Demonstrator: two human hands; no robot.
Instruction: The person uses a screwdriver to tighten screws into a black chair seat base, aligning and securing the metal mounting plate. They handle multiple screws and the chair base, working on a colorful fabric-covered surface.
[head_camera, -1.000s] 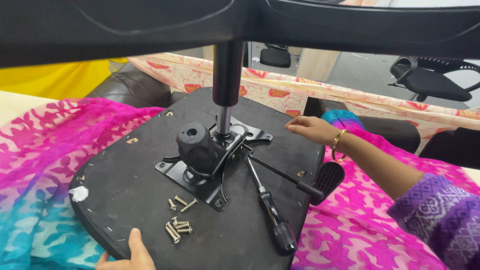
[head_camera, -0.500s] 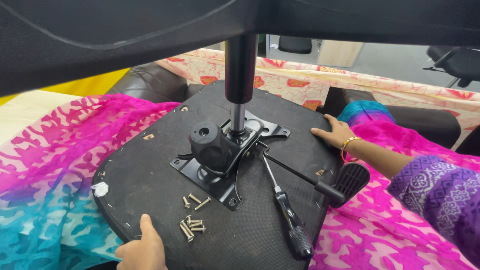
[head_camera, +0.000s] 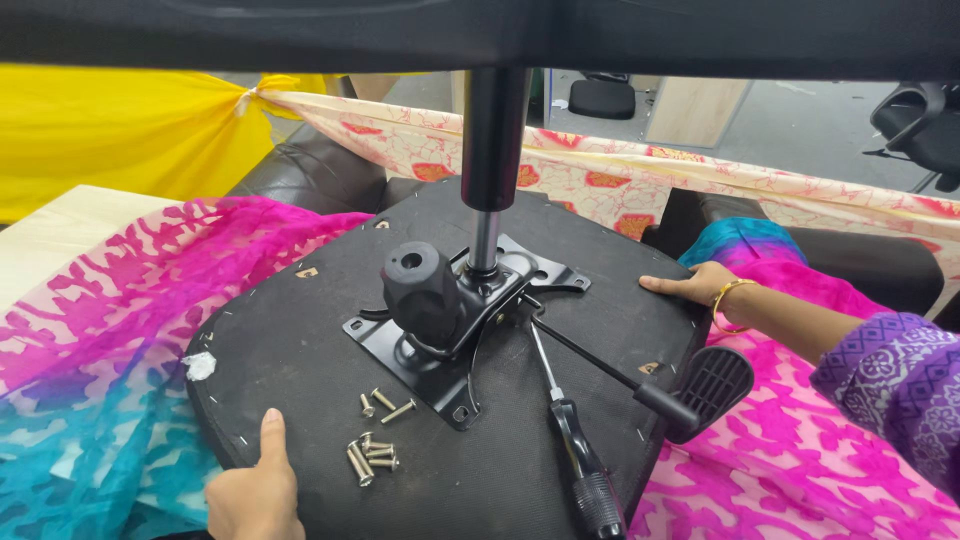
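Black felt-covered seat base (head_camera: 300, 340) rests under both flat hands (head_camera: 255, 490).

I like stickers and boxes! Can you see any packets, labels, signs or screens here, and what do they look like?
No packets, signs or screens show.
Nearest to a label: a small white scrap on the left edge of the black chair seat underside, crumpled, no print visible, near the left hand.

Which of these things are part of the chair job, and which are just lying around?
In use: left hand and right hand on the chair seat; metal bracket; gas post; screws; screwdriver.
Lying about: pink cloth; yellow cloth; office chair.
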